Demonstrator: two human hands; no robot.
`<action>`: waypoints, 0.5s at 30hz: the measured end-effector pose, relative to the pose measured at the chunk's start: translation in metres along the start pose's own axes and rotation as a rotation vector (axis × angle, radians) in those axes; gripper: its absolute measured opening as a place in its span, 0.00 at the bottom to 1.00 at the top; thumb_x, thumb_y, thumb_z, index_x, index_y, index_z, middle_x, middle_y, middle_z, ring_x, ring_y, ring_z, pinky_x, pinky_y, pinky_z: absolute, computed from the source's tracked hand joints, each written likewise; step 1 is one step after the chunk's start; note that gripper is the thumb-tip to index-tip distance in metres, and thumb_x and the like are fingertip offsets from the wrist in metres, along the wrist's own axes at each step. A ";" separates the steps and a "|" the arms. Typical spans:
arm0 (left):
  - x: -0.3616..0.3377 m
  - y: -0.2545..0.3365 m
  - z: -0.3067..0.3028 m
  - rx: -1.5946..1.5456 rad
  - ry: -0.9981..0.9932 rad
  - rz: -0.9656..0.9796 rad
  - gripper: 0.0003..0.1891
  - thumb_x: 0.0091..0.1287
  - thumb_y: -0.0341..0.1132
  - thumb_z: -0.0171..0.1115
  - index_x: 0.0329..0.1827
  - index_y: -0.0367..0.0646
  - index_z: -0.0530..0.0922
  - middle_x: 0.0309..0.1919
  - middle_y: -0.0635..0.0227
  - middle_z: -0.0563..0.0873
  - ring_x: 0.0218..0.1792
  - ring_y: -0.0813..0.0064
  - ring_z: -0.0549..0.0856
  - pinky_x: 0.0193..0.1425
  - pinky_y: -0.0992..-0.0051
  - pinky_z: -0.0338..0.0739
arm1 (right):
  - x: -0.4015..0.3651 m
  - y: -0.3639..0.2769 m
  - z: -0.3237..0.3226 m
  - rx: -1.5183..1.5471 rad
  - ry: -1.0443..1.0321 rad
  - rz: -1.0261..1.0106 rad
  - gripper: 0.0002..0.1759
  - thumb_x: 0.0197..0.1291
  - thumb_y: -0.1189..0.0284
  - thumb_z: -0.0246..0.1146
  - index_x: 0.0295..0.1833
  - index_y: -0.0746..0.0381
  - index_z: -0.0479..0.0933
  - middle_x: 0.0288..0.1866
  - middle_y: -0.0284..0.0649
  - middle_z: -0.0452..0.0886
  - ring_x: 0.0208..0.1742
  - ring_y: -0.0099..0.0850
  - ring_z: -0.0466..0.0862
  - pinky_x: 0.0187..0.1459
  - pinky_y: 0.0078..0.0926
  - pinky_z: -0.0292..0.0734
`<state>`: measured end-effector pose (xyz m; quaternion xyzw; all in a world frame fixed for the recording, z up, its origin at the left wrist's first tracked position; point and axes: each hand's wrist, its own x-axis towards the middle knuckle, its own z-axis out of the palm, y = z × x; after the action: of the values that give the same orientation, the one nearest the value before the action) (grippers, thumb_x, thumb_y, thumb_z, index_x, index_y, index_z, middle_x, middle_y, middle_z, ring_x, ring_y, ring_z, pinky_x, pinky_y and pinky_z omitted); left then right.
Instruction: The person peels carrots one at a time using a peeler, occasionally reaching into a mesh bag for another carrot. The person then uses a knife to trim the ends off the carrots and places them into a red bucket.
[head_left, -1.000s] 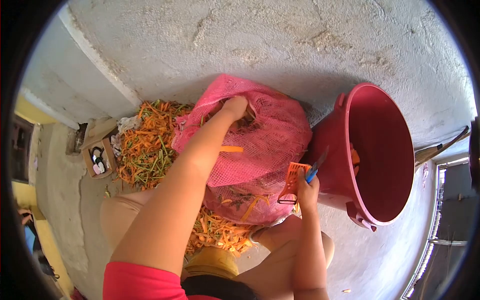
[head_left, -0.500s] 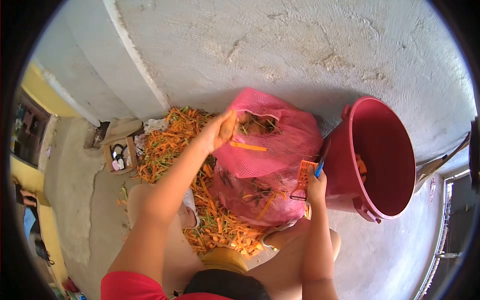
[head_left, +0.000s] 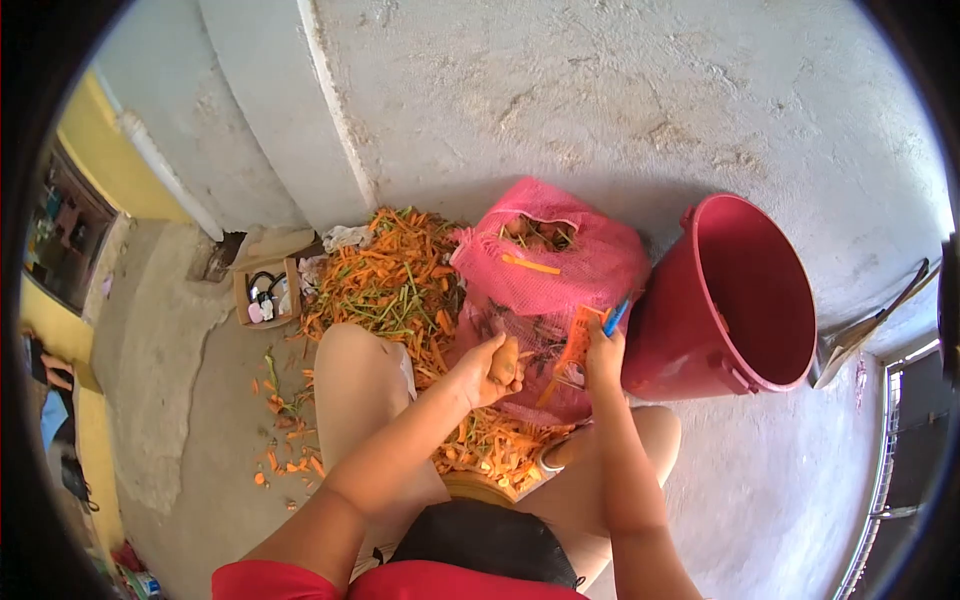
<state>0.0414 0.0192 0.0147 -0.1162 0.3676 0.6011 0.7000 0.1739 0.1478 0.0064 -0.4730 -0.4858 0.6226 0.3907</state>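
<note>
A stubby carrot [head_left: 506,360] rests in my left hand [head_left: 474,374], whose fingers curl round it in front of the pink mesh sack [head_left: 590,250]. My right hand [head_left: 604,362] is closed on an orange perforated peeler [head_left: 577,338]. A blue handle [head_left: 617,316] sticks up from the same fist. Both hands are over the lower part of the sack, a short gap between them. Through the sack's torn opening show more carrots [head_left: 540,232], and an orange peel strip [head_left: 530,264] lies across the mesh below it.
Carrot peelings [head_left: 385,275] are heaped left of the sack and between my feet. A tall red bin [head_left: 690,320] stands to the right by the grey wall [head_left: 600,90]. At left sits a small cardboard box [head_left: 268,295] with odds and ends.
My left hand has come down from the sack's opening toward my right hand, carrying the carrot. The right hand has shifted slightly left, still holding the peeler. The view has also shifted.
</note>
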 end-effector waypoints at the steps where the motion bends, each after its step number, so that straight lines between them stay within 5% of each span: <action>1: -0.002 -0.008 -0.007 0.031 -0.040 -0.006 0.16 0.66 0.48 0.40 0.37 0.44 0.67 0.25 0.64 0.73 0.24 0.72 0.73 0.27 0.73 0.68 | -0.016 -0.002 0.010 0.096 0.034 0.016 0.08 0.55 0.74 0.52 0.23 0.59 0.66 0.16 0.24 0.61 0.17 0.14 0.60 0.18 0.17 0.54; 8: -0.047 -0.034 -0.008 0.071 -0.075 -0.119 0.18 0.66 0.49 0.37 0.34 0.48 0.72 0.26 0.68 0.77 0.26 0.72 0.76 0.25 0.73 0.68 | -0.087 -0.010 0.047 -0.085 0.052 -0.147 0.10 0.58 0.72 0.52 0.26 0.63 0.63 0.17 0.27 0.60 0.19 0.16 0.58 0.20 0.19 0.57; 12: -0.052 -0.043 -0.026 0.006 -0.291 -0.113 0.16 0.64 0.47 0.42 0.35 0.44 0.73 0.25 0.67 0.77 0.26 0.71 0.76 0.26 0.73 0.69 | -0.107 -0.013 0.061 -0.157 0.014 -0.277 0.09 0.58 0.72 0.51 0.27 0.65 0.64 0.17 0.31 0.60 0.19 0.19 0.59 0.21 0.22 0.58; 15: -0.049 -0.046 -0.037 -0.042 -0.273 -0.116 0.16 0.63 0.45 0.42 0.34 0.41 0.72 0.26 0.66 0.77 0.26 0.72 0.75 0.26 0.74 0.69 | -0.115 -0.019 0.063 -0.258 0.018 -0.220 0.08 0.57 0.73 0.52 0.28 0.65 0.65 0.18 0.32 0.63 0.21 0.20 0.62 0.23 0.22 0.61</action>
<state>0.0695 -0.0511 0.0079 -0.0690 0.2492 0.5774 0.7744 0.1415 0.0280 0.0537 -0.4689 -0.6070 0.5042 0.3968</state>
